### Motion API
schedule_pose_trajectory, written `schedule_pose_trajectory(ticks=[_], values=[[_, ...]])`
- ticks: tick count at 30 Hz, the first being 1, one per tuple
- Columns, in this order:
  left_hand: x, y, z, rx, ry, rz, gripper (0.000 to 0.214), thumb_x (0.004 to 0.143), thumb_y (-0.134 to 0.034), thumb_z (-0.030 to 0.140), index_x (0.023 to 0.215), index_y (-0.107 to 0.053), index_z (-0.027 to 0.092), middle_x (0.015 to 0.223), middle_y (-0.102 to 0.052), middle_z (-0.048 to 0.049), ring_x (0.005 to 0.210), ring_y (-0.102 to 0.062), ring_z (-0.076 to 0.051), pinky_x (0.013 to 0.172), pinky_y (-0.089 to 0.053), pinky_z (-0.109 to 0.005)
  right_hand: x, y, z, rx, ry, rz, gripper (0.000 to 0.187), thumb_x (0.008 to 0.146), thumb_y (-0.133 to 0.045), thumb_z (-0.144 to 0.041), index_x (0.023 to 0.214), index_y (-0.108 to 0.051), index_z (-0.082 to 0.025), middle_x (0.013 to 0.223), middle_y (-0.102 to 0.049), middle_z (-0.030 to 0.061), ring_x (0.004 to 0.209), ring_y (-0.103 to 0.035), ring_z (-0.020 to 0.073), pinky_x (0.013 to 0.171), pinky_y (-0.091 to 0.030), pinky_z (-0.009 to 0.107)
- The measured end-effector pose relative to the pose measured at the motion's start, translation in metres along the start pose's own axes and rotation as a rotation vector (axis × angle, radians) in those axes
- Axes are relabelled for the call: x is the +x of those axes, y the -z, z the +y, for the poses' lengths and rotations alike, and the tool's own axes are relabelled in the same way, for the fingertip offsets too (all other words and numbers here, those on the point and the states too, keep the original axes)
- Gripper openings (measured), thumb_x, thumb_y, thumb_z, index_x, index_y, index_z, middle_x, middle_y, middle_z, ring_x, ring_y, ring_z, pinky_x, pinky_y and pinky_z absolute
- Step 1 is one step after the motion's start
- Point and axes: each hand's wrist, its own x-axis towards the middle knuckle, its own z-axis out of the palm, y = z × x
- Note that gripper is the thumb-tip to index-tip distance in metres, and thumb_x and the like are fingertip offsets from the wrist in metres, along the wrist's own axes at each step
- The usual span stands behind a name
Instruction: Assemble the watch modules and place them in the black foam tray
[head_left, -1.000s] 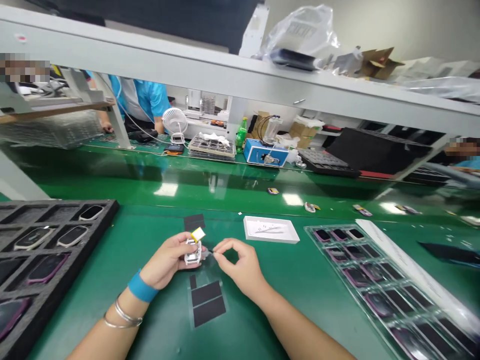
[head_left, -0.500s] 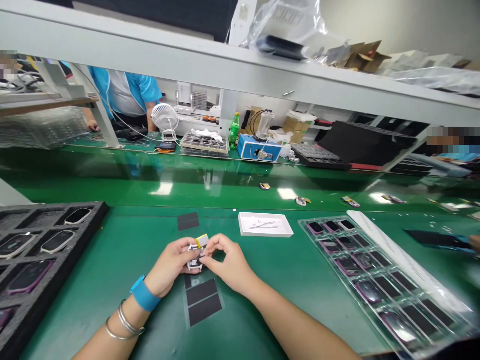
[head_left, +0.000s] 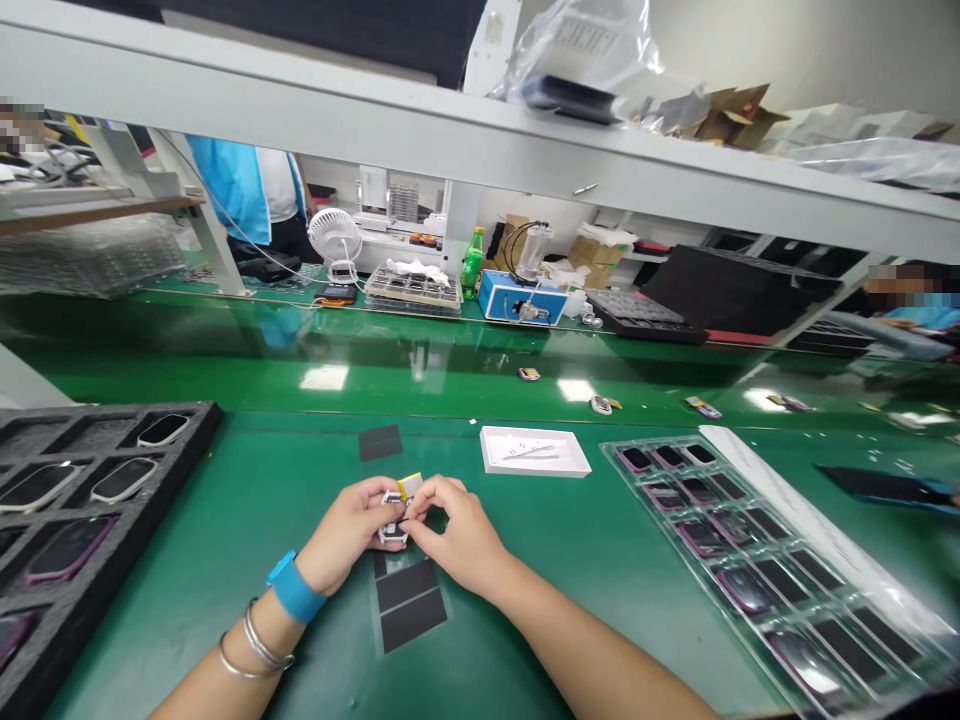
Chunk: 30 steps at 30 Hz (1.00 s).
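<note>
Left fingers (head_left: 377,518) gripping white case (head_left: 392,533), right fingers (head_left: 430,491), earlier apart, now against it, their hold unclear

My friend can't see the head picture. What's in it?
The left hand holds a white case with the right hand at it, above a green table. A dark tray lies left, a clear tray right, a white box beyond.

White case (head_left: 391,532), yellow-edged flap (head_left: 410,487), green tabletop (head_left: 600,590).
</note>
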Motion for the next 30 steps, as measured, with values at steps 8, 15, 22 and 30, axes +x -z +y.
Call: schedule_pose_trajectory(ticks=[8, 15, 22, 30], values=[[0.000, 0.000, -0.003, -0.071, -0.029, 0.031, 0.026, 0.060, -0.074, 0.031, 0.076, -0.059, 0.016, 0.065, -0.061, 0.0006, 0.060, -0.056, -0.012, 0.059, -0.052, -0.025, -0.005, -0.009, 0.004, -0.292, 0.267, 0.061, 0.012, 0.076, -0.057, -0.009, 0.081, -0.054, -0.020, 0.076, -0.060, 0.0004, 0.077, -0.053, 0.0158, 0.085, -0.039, 0.036], [0.002, 0.001, -0.004, -0.074, -0.015, 0.036, 0.031, 0.059, -0.075, 0.031, 0.081, -0.061, 0.016, 0.070, -0.065, -0.0033, 0.061, -0.061, -0.016, 0.057, -0.053, -0.029, 0.002, -0.003, 0.012, 0.052, -0.106, 0.147, 0.042, 0.067, -0.070, -0.027, 0.104, -0.052, -0.019, 0.098, -0.057, 0.0060, 0.091, -0.055, 0.0192, 0.082, -0.045, 0.035], [0.000, -0.001, -0.002, -0.082, 0.004, -0.028, 0.025, 0.065, -0.069, 0.026, 0.086, -0.062, 0.015, 0.077, -0.066, -0.0056, 0.069, -0.063, -0.018, 0.063, -0.053, -0.030, 0.004, -0.004, 0.017, 0.244, -0.145, 0.121, 0.012, 0.080, -0.057, -0.028, 0.083, -0.062, -0.018, 0.080, -0.065, 0.0023, 0.077, -0.061, 0.0148, 0.075, -0.048, 0.028], [-0.001, 0.000, -0.003, -0.070, -0.005, -0.123, 0.031, 0.063, -0.073, 0.024, 0.091, -0.061, 0.017, 0.076, -0.065, -0.0029, 0.073, -0.063, -0.016, 0.067, -0.052, -0.028, 0.001, -0.001, 0.004, -0.002, 0.011, 0.206, 0.013, 0.083, -0.054, -0.023, 0.091, -0.065, -0.022, 0.085, -0.066, 0.0032, 0.084, -0.058, 0.0163, 0.077, -0.046, 0.030]])
